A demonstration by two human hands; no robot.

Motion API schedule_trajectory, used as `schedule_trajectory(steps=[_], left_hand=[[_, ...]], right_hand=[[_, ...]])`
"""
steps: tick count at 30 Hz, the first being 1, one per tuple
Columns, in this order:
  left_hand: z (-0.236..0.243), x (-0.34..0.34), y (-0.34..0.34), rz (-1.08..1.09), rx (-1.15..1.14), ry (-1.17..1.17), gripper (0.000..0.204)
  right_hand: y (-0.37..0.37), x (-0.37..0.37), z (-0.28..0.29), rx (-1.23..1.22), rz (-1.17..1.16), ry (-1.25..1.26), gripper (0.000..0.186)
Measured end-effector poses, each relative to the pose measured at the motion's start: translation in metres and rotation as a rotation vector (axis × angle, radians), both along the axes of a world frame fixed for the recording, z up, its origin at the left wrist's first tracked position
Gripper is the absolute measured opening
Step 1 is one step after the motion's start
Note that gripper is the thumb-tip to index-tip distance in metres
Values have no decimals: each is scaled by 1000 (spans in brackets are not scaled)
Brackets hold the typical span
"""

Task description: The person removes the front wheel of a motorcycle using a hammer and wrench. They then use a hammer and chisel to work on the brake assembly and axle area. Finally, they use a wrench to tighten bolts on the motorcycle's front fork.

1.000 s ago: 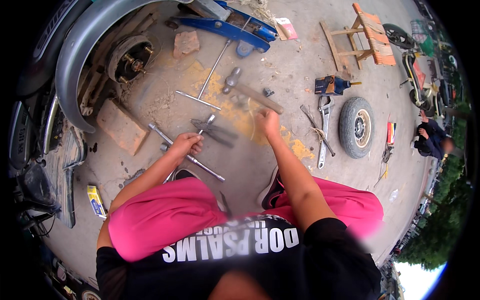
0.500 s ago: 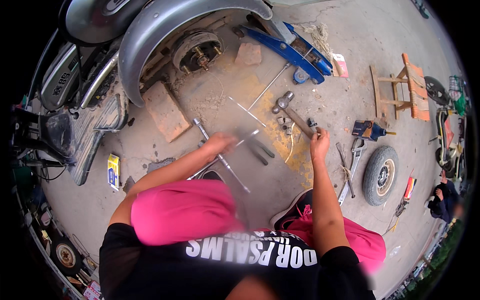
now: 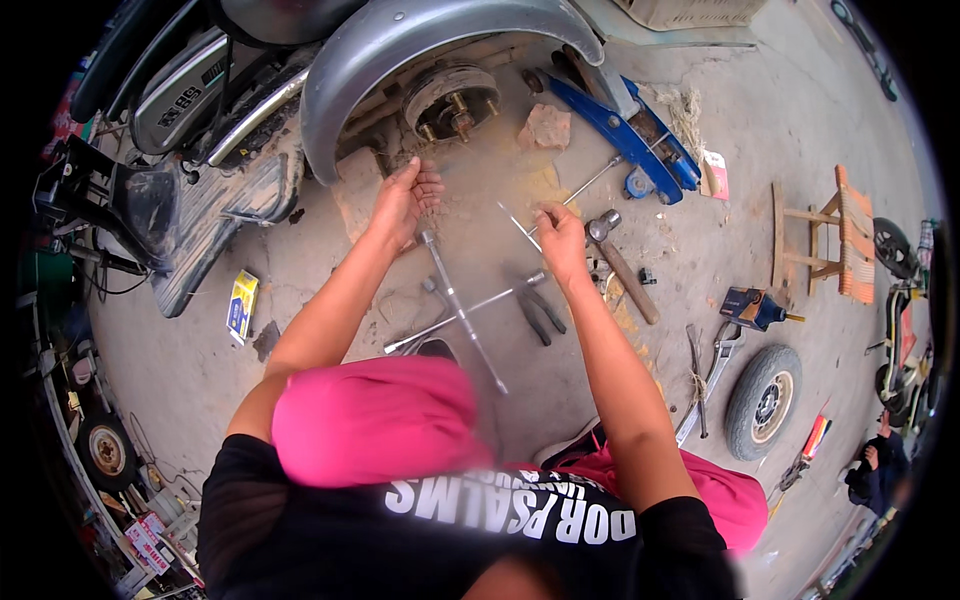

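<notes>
My left hand (image 3: 405, 195) is raised below the bare wheel hub (image 3: 448, 100), near a brick (image 3: 350, 215), its fingers loosely curled apart and empty. My right hand (image 3: 555, 235) is closed beside the T-handle bar (image 3: 590, 180); what its fingers hold, if anything, is unclear. To its right lies a hammer (image 3: 630, 280). A cross wrench (image 3: 460, 315) lies on the concrete below both hands, with dark pliers (image 3: 540, 315) at its right. Above the hub arches a grey mudguard (image 3: 360, 45).
A blue floor jack (image 3: 610, 125), brick piece (image 3: 545, 127), wooden stool (image 3: 850, 235), loose tyre (image 3: 762, 400), adjustable wrench (image 3: 715, 370), blue container (image 3: 755, 310) and yellow box (image 3: 242, 305) are around me. A person (image 3: 875, 475) sits at the far right, near parked vehicles.
My left hand has left the cross wrench and moved up toward the hub, opening. My right hand has moved from the hammer handle toward the T-handle bar. The view has shifted.
</notes>
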State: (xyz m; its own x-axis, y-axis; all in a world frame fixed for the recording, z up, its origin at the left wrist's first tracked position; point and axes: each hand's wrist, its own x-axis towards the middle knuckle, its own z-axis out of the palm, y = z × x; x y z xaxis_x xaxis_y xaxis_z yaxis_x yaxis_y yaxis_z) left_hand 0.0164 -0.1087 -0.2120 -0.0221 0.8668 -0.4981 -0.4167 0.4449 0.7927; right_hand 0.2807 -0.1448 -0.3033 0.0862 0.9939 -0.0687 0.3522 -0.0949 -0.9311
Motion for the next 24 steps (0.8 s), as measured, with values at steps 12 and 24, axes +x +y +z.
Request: schedule_trajectory(steps=[12, 24], left_hand=[[-35, -18, -70, -566, -139, 343, 31], [13, -35, -83, -964, -184, 616, 26]], right_hand=[[-34, 85, 129, -221, 1298, -295, 27], [-324, 418, 15, -662, -201, -853, 31]])
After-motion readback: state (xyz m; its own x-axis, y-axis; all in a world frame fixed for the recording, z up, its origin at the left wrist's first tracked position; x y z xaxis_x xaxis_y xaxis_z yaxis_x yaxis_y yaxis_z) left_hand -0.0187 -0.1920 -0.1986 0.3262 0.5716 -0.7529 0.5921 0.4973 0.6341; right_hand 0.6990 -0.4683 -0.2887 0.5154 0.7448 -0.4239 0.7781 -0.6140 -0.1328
